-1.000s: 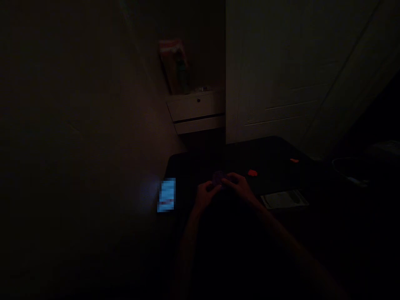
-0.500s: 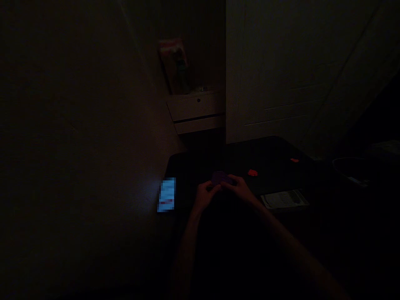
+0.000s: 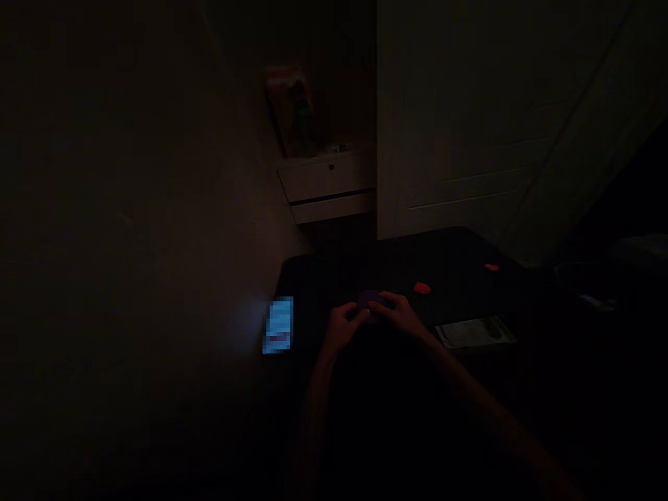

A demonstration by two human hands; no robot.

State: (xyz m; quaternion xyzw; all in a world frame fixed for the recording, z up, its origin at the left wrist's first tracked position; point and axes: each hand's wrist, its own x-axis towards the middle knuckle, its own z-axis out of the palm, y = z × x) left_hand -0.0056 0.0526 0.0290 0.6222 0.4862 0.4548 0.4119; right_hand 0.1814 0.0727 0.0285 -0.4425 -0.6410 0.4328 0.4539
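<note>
The room is very dark. Over the near side of a black table (image 3: pixel 334 275), a small dark purple object (image 3: pixel 370 299) sits between my two hands; its kind is too dim to make out. My left hand (image 3: pixel 344 323) grips its left side, thumb towards the middle. From the right, my right hand (image 3: pixel 396 311) pinches it with thumb and fingers. A bright orange-red lump (image 3: pixel 422 288) lies on the table just beyond my right hand, and a smaller orange-red piece (image 3: pixel 491 267) lies farther right.
A lit screen (image 3: pixel 279 325), blurred out, is at the table's left edge by the wall. A printed sheet or packet (image 3: pixel 474 332) is at the right front edge. Behind stand a pale drawer unit (image 3: pixel 328 184), a picture-like item (image 3: pixel 292 111) and a light panel (image 3: pixel 443 139).
The purple object has turned or shifted slightly right and down between my fingers. Both hands stay almost in place, and the scene looks a little darker.
</note>
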